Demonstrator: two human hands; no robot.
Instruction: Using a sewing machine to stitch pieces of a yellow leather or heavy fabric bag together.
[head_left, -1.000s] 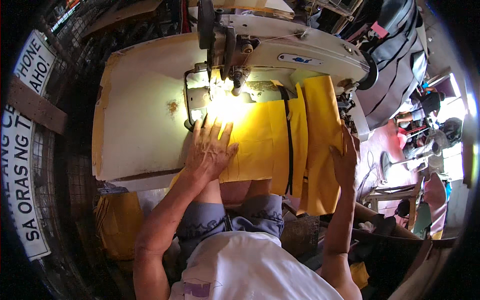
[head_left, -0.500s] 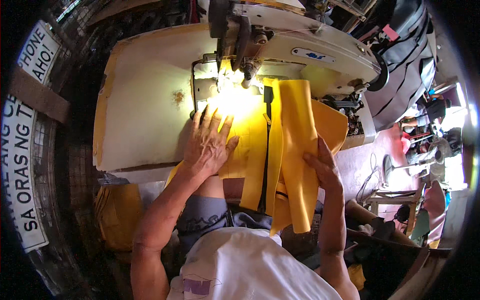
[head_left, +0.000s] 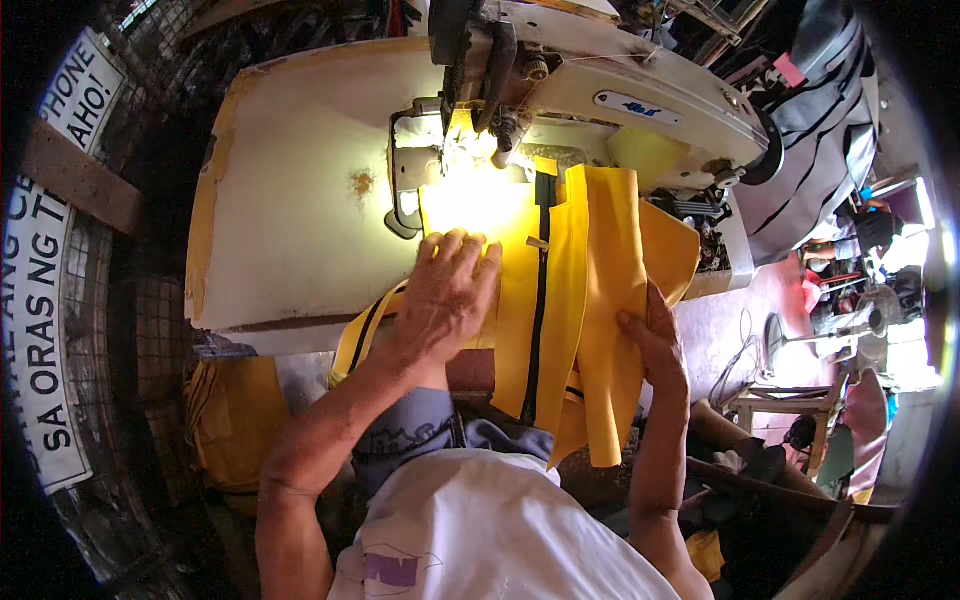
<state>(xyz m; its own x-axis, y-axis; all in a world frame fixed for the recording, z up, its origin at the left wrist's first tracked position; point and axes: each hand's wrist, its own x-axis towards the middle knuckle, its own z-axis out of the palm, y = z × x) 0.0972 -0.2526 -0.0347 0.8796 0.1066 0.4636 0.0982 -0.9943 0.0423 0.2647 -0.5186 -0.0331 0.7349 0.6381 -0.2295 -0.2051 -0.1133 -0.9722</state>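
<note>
Directly beneath the left fingers (head_left: 453, 250) lies yellow material (head_left: 567, 300).

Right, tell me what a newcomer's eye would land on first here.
Probably the glare beneath the sewing machine, near the upper middle. Next would be the bright yellow material right of centre, a dark zipper running down it, the left hand on its left part and the right hand holding its right side.
</note>
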